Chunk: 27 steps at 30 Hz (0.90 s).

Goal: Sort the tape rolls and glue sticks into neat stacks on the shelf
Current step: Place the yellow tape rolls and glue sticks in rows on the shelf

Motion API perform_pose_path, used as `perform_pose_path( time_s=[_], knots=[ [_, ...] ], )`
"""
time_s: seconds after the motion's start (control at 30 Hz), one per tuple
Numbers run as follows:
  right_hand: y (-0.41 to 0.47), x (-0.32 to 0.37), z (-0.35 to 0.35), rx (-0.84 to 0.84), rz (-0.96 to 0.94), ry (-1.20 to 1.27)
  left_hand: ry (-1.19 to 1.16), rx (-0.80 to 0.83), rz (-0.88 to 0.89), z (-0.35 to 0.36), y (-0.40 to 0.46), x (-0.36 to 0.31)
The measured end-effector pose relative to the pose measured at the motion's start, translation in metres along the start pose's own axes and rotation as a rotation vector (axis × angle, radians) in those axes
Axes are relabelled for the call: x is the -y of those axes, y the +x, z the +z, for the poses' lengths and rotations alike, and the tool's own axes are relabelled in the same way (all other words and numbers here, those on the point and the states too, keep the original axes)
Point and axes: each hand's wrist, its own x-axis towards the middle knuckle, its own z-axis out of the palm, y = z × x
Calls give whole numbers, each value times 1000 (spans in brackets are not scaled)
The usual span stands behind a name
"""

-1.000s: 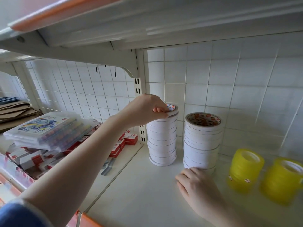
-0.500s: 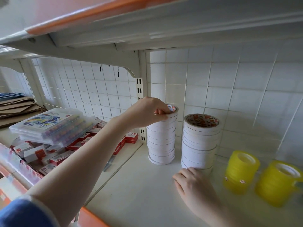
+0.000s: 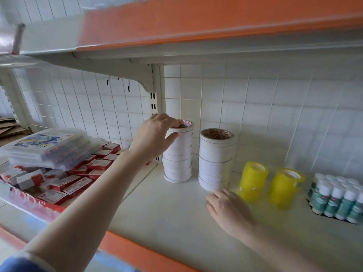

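white tape rolls stand in two tall stacks on the shelf (image 3: 161, 216), near the tiled back wall (image 3: 255, 107). the left stack (image 3: 177, 160) rises just beside the slotted upright (image 3: 153, 103); the right stack (image 3: 215, 163) stands close to it but apart, its top roll showing a red-and-white printed core.

the left hand (image 3: 155, 136) reaches in over the shelf edge and curls round the top of the left stack — fingertips on the top roll (image 3: 185, 124), thumb pressed against the side a few rolls lower. the right hand (image 3: 227, 211) lies low on the shelf board in front of the right stack, fingers straight and loosely together, tips just at the stack's foot; whether they touch it is not clear.

to the right of the white stacks stand two stacks of yellow tape (image 3: 253, 179), slightly blurred, side by side and apart from each other. further right — at the frame's edge — a tight cluster of glue bottles (image 3: 337, 199) with white caps and green labels stands upright.

on the neighbouring shelf section to the left lie red-and-white boxes (image 3: 78, 173) in a loose heap, with clear plastic packs (image 3: 49, 148) resting on top of them. an orange-edged shelf (image 3: 196, 20) hangs overhead.
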Motion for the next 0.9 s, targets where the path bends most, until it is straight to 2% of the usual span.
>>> perform_pose_path(
  time_s=[0.13, 0.37, 0.47, 0.67, 0.9],
  knots=[
    [-32, -4, -36, 19, 178, -69, -9, -64, -43, -1, -44, -19],
    [-108, -24, -97, 166, 548, -95, -117, 60, -66, 13, -103, -72],
    [-145, -41, -127, 114, 629, -144, -186, 114, -65, 24, -114, -114],
    [-224, -92, -185, 82, 747, -246, -307, 181, 17, 57, -118, -224],
    [-328, -193, -251, 47, 838, -311, -426, 207, 66, 89, -108, -404]
  ],
)
